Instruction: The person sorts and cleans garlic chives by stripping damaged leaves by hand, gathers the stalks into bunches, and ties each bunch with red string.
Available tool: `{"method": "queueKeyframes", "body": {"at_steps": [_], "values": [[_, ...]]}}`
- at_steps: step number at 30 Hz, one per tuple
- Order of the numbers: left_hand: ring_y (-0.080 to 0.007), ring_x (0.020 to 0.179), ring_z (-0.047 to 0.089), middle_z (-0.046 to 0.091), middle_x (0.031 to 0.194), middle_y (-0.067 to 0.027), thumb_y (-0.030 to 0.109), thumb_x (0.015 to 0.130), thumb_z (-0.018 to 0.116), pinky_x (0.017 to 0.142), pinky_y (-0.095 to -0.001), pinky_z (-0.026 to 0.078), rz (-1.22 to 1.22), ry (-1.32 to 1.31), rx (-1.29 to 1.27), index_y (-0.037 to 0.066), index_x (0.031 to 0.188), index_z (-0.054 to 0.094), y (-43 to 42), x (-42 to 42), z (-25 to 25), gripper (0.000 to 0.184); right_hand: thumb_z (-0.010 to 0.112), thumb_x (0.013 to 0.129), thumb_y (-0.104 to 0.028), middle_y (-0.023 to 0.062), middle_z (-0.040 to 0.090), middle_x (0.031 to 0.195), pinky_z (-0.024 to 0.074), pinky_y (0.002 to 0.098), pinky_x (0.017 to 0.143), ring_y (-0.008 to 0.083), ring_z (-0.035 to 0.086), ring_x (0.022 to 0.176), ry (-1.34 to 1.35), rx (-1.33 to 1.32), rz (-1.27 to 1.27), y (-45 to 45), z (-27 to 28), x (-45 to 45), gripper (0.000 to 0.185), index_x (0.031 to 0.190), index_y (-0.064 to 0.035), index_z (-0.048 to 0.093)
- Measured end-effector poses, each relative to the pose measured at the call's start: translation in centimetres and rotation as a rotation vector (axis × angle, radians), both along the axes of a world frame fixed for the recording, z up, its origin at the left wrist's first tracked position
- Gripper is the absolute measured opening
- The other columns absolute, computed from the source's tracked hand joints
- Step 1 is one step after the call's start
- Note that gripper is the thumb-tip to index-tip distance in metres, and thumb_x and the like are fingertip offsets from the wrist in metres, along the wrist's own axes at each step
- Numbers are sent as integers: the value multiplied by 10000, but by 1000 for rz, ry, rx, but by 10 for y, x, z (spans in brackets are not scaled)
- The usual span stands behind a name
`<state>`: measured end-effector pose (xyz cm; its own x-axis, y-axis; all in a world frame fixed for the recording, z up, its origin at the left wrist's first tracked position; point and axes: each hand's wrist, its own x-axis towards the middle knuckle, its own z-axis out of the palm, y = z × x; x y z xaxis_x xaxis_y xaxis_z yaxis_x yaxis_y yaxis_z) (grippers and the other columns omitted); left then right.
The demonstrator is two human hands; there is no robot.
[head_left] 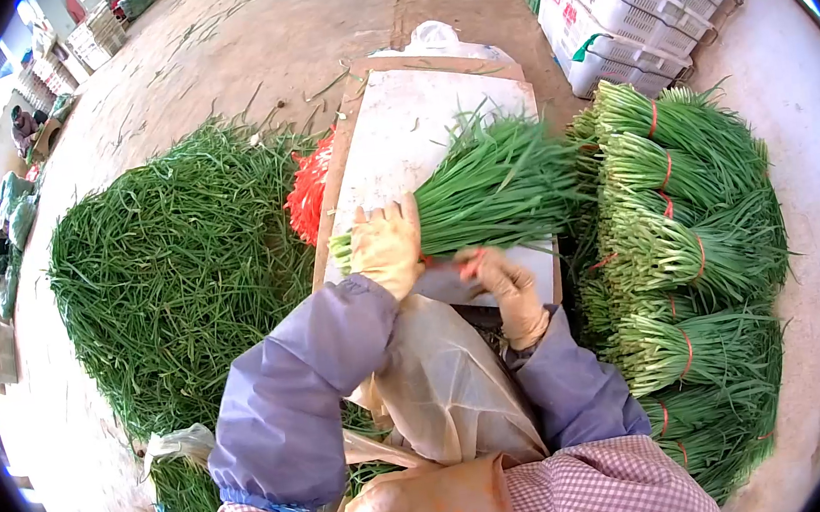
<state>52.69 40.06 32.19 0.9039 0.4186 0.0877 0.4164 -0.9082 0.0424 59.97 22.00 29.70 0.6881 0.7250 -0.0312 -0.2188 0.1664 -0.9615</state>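
Note:
A bunch of green garlic chives lies across the white-topped board, its pale stem ends to the left and leaves to the right. My left hand, in a pale yellowish glove, is closed over the bunch close to the stem ends. Just below the leaves, my gloved right hand is closed with its fingers pinched on a red tie. Motion blurs the tie and fingertips, and I cannot see whether the tie passes under the bunch.
A large heap of loose chives lies left of the board, with red ties beside the board's edge. Several banded bunches are stacked on the right. White crates stand behind them. A person sits far left.

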Motion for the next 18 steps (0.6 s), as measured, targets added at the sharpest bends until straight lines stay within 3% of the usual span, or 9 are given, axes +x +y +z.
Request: {"method": "queueKeyframes", "body": {"at_steps": [2,3,5,8,9,10,12,15,18], "values": [[-269,1004,594,584,1075,-136,317,551,853,1025,-528,367,-45,-27,76,-14,1346,383,10,-12,4,981,603,937,-170,26,626,831,440,239,637,86,532,679,-387,-51,-266,3,-4,16,145,920,-36,656],[-261,986,589,581,1050,-126,261,664,765,1003,-531,383,-78,-83,124,-10,1333,405,15,-19,1,807,590,942,-139,21,625,815,440,226,622,83,536,667,-188,-44,-334,2,2,21,119,942,-38,653],[-264,983,587,580,1040,-119,209,757,657,997,-532,385,-65,-180,248,-9,1317,426,20,-23,-17,643,575,939,-71,6,622,773,440,194,583,74,549,642,103,-97,-394,-1,14,31,84,970,-35,644],[-263,956,575,574,1014,-107,126,858,489,987,-537,387,-51,-266,288,-5,1290,459,13,-22,-22,453,578,932,-56,10,632,797,458,206,603,78,561,659,-117,-87,-406,6,-2,28,88,990,-34,642],[-262,949,573,572,1008,-105,128,855,495,987,-539,387,-47,-281,296,-4,1290,460,12,-22,-23,457,606,914,-58,28,647,817,475,232,628,108,572,652,-256,-37,-434,13,-6,26,112,1021,-46,640],[-261,942,570,571,1001,-103,130,851,502,987,-540,386,-41,-296,305,-2,1291,461,11,-24,-24,461,585,909,-56,67,663,847,507,279,660,191,613,673,-771,-115,-484,17,-5,30,154,1053,-57,641],[-258,935,566,567,997,-103,130,849,502,989,-543,384,-38,-289,324,-1,1291,462,10,-25,-27,462,561,896,-63,122,662,857,524,328,676,281,637,727,-1213,-269,-400,24,12,35,180,1055,-68,645],[-255,933,565,564,1001,-103,131,849,502,991,-545,379,-26,-277,346,-2,1289,462,10,-25,-27,461,554,882,-85,159,653,869,534,366,695,328,641,774,-1309,-709,-118,25,12,43,210,1072,-71,641],[-257,969,564,562,1040,-112,131,825,522,1006,-541,360,-15,-261,296,-10,1288,452,9,-27,-25,489,594,867,-122,174,645,869,533,393,705,323,643,761,-1115,-488,-136,25,-17,61,238,1097,-70,627]]}}
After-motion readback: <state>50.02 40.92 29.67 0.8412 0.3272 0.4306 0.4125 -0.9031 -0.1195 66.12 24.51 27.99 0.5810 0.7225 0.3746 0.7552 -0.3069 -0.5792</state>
